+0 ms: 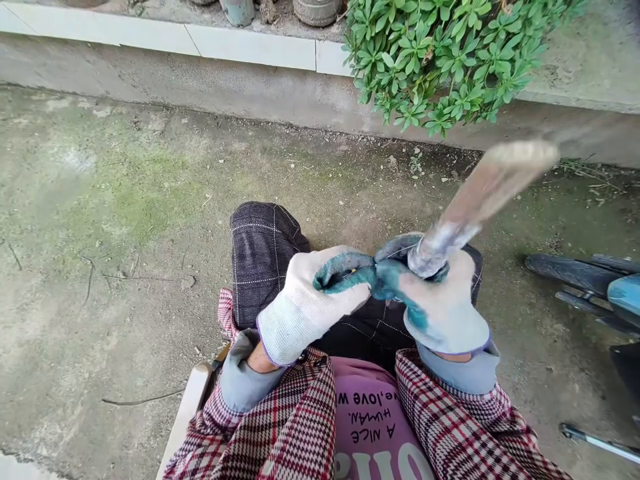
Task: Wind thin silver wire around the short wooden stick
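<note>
My left hand (315,293), in a white knit glove with green coated fingers, is closed in a pinch in front of my lap. A thin wire or thread (397,253) runs from its fingertips across to the other hand. My right hand (430,293), gloved alike, is closed around the lower end of a tool with a worn wooden handle (493,183). This handle slants up to the right and is blurred; the tool's working end is hidden. Both hands' fingertips meet or nearly meet. A tiny yellowish bit shows between my left fingers.
My knees in dark checked trousers (263,260) are below the hands. A low wall with a white tiled edge (250,50) runs across the back, with pots and a leafy green bush (445,60). Dark wheeled parts (580,273) stand on the concrete at right.
</note>
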Demonstrator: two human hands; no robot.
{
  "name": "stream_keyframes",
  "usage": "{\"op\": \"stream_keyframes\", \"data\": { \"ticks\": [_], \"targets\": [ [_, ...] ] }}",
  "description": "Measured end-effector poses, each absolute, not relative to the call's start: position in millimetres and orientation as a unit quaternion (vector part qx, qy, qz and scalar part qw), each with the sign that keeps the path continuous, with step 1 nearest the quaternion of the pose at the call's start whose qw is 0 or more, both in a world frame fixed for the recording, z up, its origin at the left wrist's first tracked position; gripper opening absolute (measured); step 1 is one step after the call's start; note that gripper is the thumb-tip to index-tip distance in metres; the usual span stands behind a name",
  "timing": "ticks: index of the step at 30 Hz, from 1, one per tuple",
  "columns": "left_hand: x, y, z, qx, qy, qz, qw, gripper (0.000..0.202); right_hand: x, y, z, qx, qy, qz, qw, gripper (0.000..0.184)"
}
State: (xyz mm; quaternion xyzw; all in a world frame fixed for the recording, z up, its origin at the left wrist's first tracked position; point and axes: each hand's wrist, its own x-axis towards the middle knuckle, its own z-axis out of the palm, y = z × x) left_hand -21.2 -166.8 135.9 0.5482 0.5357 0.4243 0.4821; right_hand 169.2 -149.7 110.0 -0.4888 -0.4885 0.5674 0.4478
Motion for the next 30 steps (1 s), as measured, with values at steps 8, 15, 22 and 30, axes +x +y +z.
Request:
{"op": "stream_keyframes", "data": {
  "ticks": [8, 15, 22, 30],
  "targets": [
    [-20.5, -165.8, 133.8, 0.535, 0.524, 0.432, 0.502, 0.009, 156.6, -164.2, 100.6, -0.434, -0.347, 0.669, 0.493, 0.027],
    [-17.4, -172.5, 134.8, 0.513, 0.539, 0.451, 0.494, 0.019, 149.1, -169.4, 103.0, -0.435, -0.341, 0.659, 0.509, 0.021],
    [-15.5, -172.9, 133.4, 0.476, 0.538, 0.468, 0.514, 0.012, 145.8, -172.1, 105.4, -0.459, -0.355, 0.64, 0.503, 0.02],
    [-15.6, -174.1, 135.7, 0.461, 0.541, 0.466, 0.527, 0.017, 148.1, -172.5, 104.2, -0.47, -0.367, 0.64, 0.484, 0.018]
  ]
}}
